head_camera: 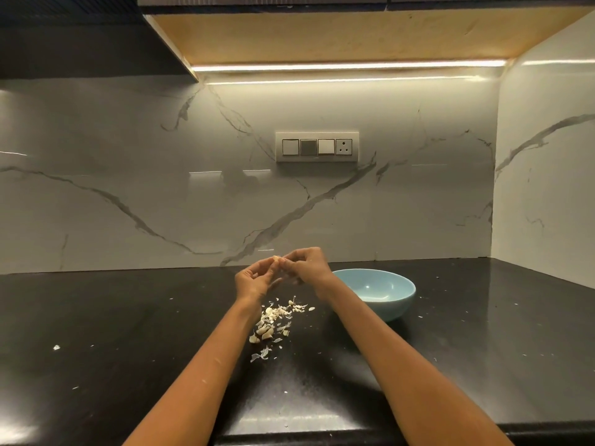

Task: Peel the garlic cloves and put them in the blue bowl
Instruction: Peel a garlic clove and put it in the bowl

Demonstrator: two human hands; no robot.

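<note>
both hands, left hand [254,280] and right hand [309,265], pinch one garlic clove [276,259] at their fingertips above the black counter [128,317]; the blue bowl [386,297] sits just right, peels [273,320] scattered below, well back from the counter's front edge.

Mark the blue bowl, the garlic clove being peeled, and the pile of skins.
blue bowl [399,302]: head view, outer front wall.
garlic clove [276,258]: head view, exposed tip.
pile of skins [273,317]: head view, pile's middle.

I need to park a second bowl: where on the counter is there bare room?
Bare stretches lie on the counter left of the left hand, and right of the blue bowl toward the side wall. It is crowded between the forearms, where garlic skins lie scattered.
</note>
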